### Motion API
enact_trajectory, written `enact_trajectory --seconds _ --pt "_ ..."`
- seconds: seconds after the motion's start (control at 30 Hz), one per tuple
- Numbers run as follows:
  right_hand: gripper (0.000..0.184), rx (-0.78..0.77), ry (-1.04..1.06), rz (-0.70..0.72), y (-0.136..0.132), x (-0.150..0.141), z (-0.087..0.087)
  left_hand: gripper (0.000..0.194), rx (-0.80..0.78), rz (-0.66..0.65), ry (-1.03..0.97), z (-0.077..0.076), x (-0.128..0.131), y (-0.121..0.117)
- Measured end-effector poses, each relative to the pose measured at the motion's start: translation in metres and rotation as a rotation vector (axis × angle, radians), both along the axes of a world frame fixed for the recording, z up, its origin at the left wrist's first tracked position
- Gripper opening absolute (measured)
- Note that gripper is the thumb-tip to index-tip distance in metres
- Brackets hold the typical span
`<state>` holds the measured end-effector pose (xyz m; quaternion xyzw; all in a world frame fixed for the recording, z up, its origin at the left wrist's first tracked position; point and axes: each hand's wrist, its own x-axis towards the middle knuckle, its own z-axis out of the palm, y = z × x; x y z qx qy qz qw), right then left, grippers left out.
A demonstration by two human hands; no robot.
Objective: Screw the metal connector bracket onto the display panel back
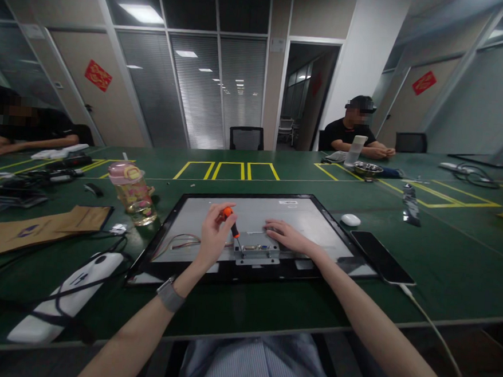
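My left hand (214,235) is closed around the orange-and-black handle of a screwdriver (234,230). The screwdriver leans, its shaft pointing down at a metal bracket (257,260) with connector ports along the near edge of a flat display panel (313,224). Whether the tip sits in a screw is too small to tell. My right hand (289,237) rests on the panel's grey back, to the right of the screwdriver, with fingers stretched out. A bundle of thin wires (183,241) lies on the panel, partly behind my left hand.
Left of the panel are a pink-lidded bottle (134,194), a brown paper bag (37,231) and a white power strip (67,296) with black cables. To its right lie a phone (382,258) on a cable and a white case (351,220). Two people sit across the table (268,316).
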<state>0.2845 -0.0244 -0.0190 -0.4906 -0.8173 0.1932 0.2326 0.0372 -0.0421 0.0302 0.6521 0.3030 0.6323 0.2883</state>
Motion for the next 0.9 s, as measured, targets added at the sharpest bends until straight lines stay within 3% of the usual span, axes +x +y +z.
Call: enact_trajectory --seconds 0.3,0.5,0.7,0.8,0.9 --pt "0.04 0.058 -0.011 -0.006 -0.0015 -0.003 -0.0025 0.034 -0.082 -0.112 -0.016 0.0024 -0.0008 -0.0017" --pt "0.038 0.063 -0.021 -0.012 -0.0011 -0.0023 -0.0039 0.028 0.007 -0.019 0.047 0.002 -0.0027 -0.0004" --pt "0.039 0.058 -0.024 -0.021 -0.0003 -0.0018 -0.0051 0.039 0.009 -0.068 0.14 0.0046 -0.0049 -0.0053" --pt "0.04 0.056 -0.031 -0.017 -0.0005 -0.0016 -0.0048 0.041 0.111 0.017 0.25 0.0034 -0.0064 -0.0056" --pt "0.039 0.06 -0.036 -0.017 -0.0006 -0.0017 -0.0045 0.04 0.142 0.059 0.182 0.0021 -0.0066 -0.0056"
